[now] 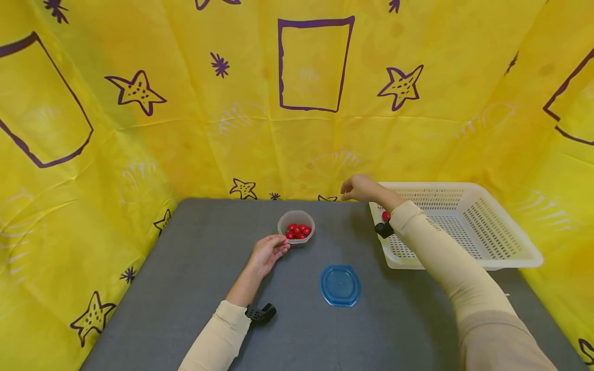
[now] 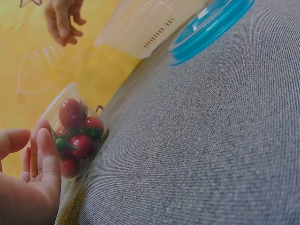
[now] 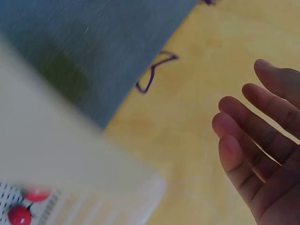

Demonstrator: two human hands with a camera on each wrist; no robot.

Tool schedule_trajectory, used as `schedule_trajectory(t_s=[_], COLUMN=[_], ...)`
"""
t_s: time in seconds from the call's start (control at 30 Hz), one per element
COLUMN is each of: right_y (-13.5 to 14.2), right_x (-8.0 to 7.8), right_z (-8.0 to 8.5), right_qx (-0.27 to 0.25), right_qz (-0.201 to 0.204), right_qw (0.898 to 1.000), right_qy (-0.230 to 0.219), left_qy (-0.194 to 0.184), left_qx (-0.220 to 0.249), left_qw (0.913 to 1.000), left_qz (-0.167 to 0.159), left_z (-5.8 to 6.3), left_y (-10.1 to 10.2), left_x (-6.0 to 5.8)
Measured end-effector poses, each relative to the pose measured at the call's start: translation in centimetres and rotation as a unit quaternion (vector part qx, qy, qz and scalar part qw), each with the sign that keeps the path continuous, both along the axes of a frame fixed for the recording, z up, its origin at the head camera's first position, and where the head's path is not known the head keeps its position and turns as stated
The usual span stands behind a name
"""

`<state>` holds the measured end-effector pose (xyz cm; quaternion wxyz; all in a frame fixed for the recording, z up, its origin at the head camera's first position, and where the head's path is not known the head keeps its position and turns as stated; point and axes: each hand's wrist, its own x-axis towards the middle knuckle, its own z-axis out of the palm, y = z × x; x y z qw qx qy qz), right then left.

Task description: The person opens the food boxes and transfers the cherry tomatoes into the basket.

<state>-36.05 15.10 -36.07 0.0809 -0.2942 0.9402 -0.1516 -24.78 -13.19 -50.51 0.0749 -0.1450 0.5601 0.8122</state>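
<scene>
A small clear plastic container (image 1: 297,213) with several red cherry tomatoes (image 1: 298,231) stands toward the back of the table. My left hand (image 1: 269,252) is at its near left side, the nearly straight fingers against the wall; in the left wrist view the thumb stands apart from them. Green stems (image 2: 63,143) show among the fruit there. My right hand (image 1: 359,188) hovers past the back left corner of a white basket (image 1: 508,247), fingers loosely bent and nothing in them. Inside that basket lie cherry tomatoes (image 3: 19,215), partly hidden by my right wrist in the head view.
A blue lid (image 1: 340,286) lies flat on the grey table (image 1: 185,288), in front of the container and left of the basket. Yellow patterned cloth (image 1: 209,149) hangs behind the table and along both sides. Black wrist cameras (image 1: 262,313) are strapped to both forearms.
</scene>
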Motion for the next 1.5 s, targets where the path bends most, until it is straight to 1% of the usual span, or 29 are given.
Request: schedule_trajectory(t_s=[0.07,0.17,0.37,0.63,0.87,0.97,1.17,1.3,1.4,1.5], right_y=[-0.8,-2.1,-4.7,-7.3,-9.5,-10.6,-12.5,-13.6,-14.0,-14.1], right_x=[0.1,0.3,0.6,0.7,1.1,1.3,1.8,2.0,2.3,2.5], right_z=[-0.1,-0.2,-0.1,-0.9,-1.8,-2.6,-4.2,-5.1,-5.3,-5.1], right_qx=[-0.004,-0.005,0.009,0.030,0.041,0.047,0.037,0.060,0.081,0.089], right_qz=[0.007,0.026,0.068,0.097,0.100,0.102,0.093,0.087,0.074,0.059], right_qw=[1.000,1.000,0.998,0.995,0.993,0.993,0.993,0.993,0.993,0.993], right_qy=[-0.008,-0.007,-0.007,-0.024,-0.042,-0.043,-0.067,-0.056,-0.050,-0.057], left_qy=[-0.004,0.001,0.005,0.001,0.006,0.006,0.008,0.009,0.007,0.009], left_qx=[0.001,0.000,-0.001,0.004,0.003,0.000,0.001,0.002,0.003,0.002], left_qw=[1.0000,1.0000,1.0000,1.0000,1.0000,1.0000,1.0000,1.0000,1.0000,0.9999], left_qz=[-0.002,-0.005,0.002,-0.003,0.002,0.000,-0.004,-0.003,-0.004,-0.005], left_z=[0.0,0.0,0.0,0.1,0.1,0.1,0.0,-0.1,-0.1,0.1], left_y=[0.0,0.0,0.0,0.1,0.1,0.0,-0.1,0.0,0.1,0.1], left_x=[0.0,0.1,0.1,0.0,0.0,0.1,0.3,0.3,0.2,0.1])
